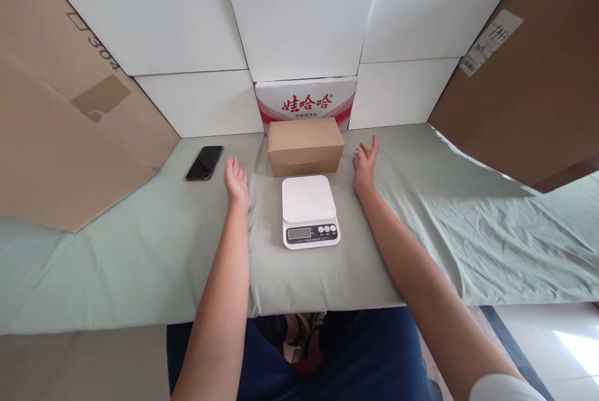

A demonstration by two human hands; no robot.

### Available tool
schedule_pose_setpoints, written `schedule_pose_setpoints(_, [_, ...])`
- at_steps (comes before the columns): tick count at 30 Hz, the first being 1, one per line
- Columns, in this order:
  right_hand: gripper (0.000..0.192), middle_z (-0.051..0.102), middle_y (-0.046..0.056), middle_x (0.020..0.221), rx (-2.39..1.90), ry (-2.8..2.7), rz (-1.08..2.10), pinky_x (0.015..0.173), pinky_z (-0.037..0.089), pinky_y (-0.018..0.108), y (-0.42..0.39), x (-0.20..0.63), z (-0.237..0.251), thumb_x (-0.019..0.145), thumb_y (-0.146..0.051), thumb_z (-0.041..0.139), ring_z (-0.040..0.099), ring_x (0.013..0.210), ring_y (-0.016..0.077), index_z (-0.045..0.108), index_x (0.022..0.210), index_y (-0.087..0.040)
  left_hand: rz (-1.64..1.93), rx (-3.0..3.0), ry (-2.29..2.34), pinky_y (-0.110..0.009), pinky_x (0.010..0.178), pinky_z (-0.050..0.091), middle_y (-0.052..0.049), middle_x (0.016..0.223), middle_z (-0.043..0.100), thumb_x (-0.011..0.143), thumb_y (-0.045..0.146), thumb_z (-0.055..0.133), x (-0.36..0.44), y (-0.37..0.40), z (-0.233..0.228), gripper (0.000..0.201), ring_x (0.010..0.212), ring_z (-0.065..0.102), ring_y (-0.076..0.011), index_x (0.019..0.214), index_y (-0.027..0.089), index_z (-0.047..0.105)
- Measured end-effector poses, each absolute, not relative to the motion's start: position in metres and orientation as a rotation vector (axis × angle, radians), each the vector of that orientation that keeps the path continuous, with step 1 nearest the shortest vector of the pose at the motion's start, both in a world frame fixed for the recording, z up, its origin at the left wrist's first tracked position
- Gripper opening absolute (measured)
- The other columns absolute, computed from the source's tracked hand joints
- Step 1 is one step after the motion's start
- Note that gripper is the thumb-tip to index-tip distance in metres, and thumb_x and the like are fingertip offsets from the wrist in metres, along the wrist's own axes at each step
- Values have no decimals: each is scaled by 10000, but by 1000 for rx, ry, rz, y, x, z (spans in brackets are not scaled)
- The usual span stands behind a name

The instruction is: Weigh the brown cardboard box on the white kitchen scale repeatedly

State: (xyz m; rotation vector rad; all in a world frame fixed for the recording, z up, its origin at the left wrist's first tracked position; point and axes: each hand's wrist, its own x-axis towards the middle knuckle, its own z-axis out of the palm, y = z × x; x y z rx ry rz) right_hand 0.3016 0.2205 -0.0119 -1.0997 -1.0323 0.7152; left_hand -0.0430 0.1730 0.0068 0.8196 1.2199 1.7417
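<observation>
A small brown cardboard box (305,146) lies on the green cloth at the back middle. In front of it stands a white kitchen scale (309,210) with a bare platform and a dark display. My left hand (236,181) hovers left of the box and scale, fingers loosely spread, holding nothing. My right hand (365,161) is just right of the box, fingers apart, also holding nothing. Neither hand touches the box.
A black phone (204,162) lies on the cloth at the left. White panels (299,14) and a red-lettered carton (306,101) form the back wall. Brown cardboard sheets (60,120) lean at both sides. The cloth-covered table (140,251) ends near my legs.
</observation>
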Motion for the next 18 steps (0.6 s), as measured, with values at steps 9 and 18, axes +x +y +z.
schedule_pose_setpoints(9, [764,419,32,1519,-1079,-1035,746,1216,329,597,221,300,-11,806,-411,506,385,1481,208,223,1515,-420,1754,831,1157,-364,1250,245,-120,1687,244,962,556,322,-32,169,13,708,1551,256,-190,1582,214,299])
schedule_pose_setpoints(18, [583,538,37,1507,-1035,-1132,936,1213,394,501,212,280,-1,800,-470,538,503,1406,250,536,1353,-286,1647,971,1110,-374,1253,244,-75,1668,309,940,646,394,-20,171,8,674,1542,279,-200,1515,297,441])
